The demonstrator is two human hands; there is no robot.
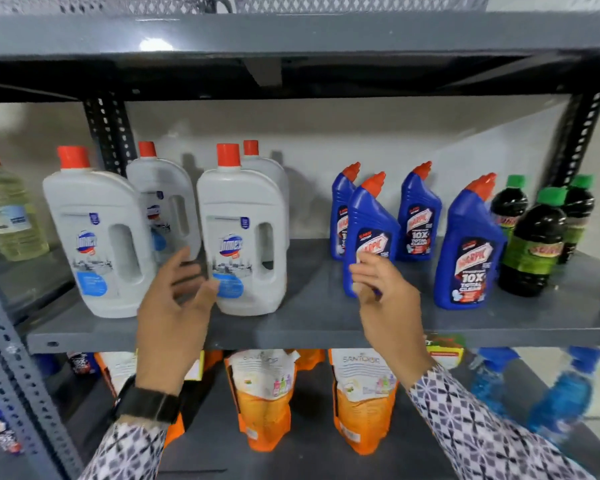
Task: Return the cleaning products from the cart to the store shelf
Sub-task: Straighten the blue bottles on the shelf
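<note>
Shelf (pixel 326 327) well stocked; cart out of view, remainder unknowable. Left hand (pixel 173 306) open, thumb touching white bottle (pixel 246 237) at shelf front. Right hand (pixel 385 299) fingers on blue bottle (pixel 369 230) standing mid-shelf; grasp or release unclear.

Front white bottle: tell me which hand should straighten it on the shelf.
Left. The left hand is open right beside the front white bottle, thumb at its label. The right hand is at a blue bottle, farther off.
</note>
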